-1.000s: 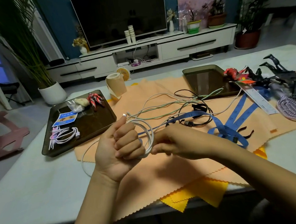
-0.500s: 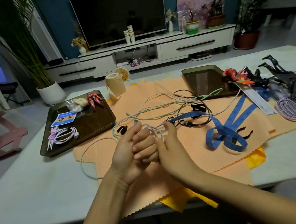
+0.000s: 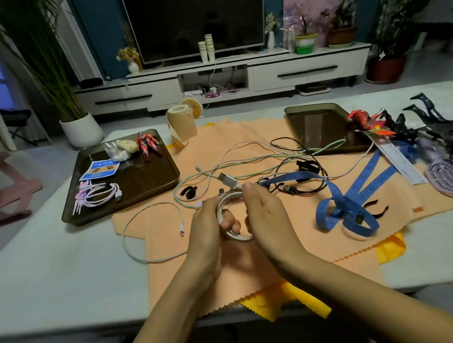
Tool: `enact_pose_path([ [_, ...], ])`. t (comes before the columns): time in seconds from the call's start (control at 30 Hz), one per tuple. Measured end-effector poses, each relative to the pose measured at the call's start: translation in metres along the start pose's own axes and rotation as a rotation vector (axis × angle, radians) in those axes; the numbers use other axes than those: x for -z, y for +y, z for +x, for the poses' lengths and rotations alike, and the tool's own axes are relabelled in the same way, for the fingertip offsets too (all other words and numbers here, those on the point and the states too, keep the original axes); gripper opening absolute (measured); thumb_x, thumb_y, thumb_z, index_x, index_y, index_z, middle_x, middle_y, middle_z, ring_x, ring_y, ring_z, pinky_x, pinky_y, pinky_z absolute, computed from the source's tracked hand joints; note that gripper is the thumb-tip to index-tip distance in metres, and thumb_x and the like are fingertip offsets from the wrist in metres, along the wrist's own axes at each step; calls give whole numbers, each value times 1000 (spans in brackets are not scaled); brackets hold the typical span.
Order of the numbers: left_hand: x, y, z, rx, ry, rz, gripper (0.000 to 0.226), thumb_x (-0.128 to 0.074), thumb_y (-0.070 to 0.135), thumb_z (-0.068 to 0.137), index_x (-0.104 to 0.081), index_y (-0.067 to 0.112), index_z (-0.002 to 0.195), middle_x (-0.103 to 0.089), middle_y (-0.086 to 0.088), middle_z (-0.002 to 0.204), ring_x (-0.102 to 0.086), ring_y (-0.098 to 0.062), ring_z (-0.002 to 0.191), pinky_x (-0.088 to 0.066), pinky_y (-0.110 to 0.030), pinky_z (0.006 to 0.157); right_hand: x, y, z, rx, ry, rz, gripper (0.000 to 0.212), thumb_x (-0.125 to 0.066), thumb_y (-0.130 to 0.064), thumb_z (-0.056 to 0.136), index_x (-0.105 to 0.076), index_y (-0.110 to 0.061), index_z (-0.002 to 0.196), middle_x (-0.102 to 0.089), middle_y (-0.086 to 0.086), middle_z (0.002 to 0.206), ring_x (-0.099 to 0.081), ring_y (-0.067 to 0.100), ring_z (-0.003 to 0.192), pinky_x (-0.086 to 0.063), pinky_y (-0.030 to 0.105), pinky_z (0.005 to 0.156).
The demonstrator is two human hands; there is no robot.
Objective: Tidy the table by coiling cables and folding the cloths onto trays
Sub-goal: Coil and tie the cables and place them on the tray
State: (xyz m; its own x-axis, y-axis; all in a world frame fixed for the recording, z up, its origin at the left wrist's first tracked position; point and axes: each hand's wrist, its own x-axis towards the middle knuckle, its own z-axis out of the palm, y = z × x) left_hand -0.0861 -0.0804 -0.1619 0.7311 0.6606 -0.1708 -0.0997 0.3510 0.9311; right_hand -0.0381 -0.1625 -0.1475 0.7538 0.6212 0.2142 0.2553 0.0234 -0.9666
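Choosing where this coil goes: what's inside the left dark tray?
The dark rectangular tray holds a coiled white cable, a blue-and-white printed packet, a clear bag with a pale lump and a red striped toy. Whatever lies beneath them is covered.

The left hand (image 3: 205, 230) and right hand (image 3: 269, 216) are seen bare; the forearms (image 3: 357, 290) are uncovered to the frame's edge.

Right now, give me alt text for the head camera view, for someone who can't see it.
A left hand and a right hand grip a coiled white cable over an orange cloth on a table. Loose cables and a blue tape measure sprawl across the cloth, and a dark tray on the left holds a bundled cable.
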Motion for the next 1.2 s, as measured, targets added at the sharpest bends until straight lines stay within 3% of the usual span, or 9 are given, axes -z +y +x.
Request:
enact_pose_path([
  [0.17,-5,8,-6,138,-67,-103,36,-33,19,94,-57,13,67,-28,3,40,-35,-12,38,-36,-23,47,5,6,7,-36,56,26,22,-44,-17,97,-65,-15,91,-50,-13,55,-45,5,58,-36,25,59],
  [0.27,0,16,-5,280,-103,-239,29,-39,14,84,-56,8,61,-33,-1,42,-36,-14,42,-34,-26,55,5,5,6,-81,44,109,15,-46,-15,97,-59,-14,90,-52,-1,65,-51,7,52,-41,19,49],
  [0.4,10,22,-2,364,-187,-240,18,-49,8,72,-65,2,65,-52,-7,53,-53,-16,49,-53,-27,56,5,6,6,-115,-11,49,15,-47,-15,96,-59,-15,88,-57,2,77,-52,13,70,-43,27,66],
  [0.47,14,22,0,385,-232,-199,18,-54,6,69,-71,1,64,-61,-8,56,-62,-17,52,-57,-32,58,7,4,7,-173,-59,113,16,-46,-16,97,-58,-15,86,-57,1,72,-52,8,61,-42,22,56],
  [0.6,27,24,5,476,-290,-119,19,-56,7,72,-73,2,66,-68,-8,64,-70,-22,70,-55,-49,78,11,-4,5,-156,-187,135,17,-46,-16,97,-57,-10,85,-59,0,64,-53,0,41,-35,11,37],
  [0.77,36,27,9,518,-270,-130,18,-56,6,71,-74,1,67,-67,-8,61,-69,-21,62,-58,-38,65,10,-8,5,-132,-242,94,14,-51,-17,94,-57,-10,84,-62,5,70,-54,7,48,-36,13,41],
  [1.0,38,33,8,465,-298,-128,29,-54,29,81,-71,5,81,-69,-15,70,-70,-27,68,-58,-38,71,20,-13,14,-172,-269,51,7,-58,-12,89,-60,-6,86,-61,1,63,-50,10,51,-35,17,42],
  [1.07,35,34,5,425,-266,-91,30,-48,28,90,-65,2,90,-70,-19,73,-70,-28,64,-59,-40,64,25,-12,17,-183,-289,39,8,-58,-10,89,-61,-5,84,-57,-3,55,-46,6,46,-34,15,41],
  [1.2,24,32,2,387,-191,-142,52,-28,39,100,-61,0,95,-70,-19,72,-68,-23,53,-58,-33,52,25,-4,20,-172,-216,-12,14,-52,-16,94,-62,-14,84,-53,-2,63,-41,5,50,-33,19,46],
])
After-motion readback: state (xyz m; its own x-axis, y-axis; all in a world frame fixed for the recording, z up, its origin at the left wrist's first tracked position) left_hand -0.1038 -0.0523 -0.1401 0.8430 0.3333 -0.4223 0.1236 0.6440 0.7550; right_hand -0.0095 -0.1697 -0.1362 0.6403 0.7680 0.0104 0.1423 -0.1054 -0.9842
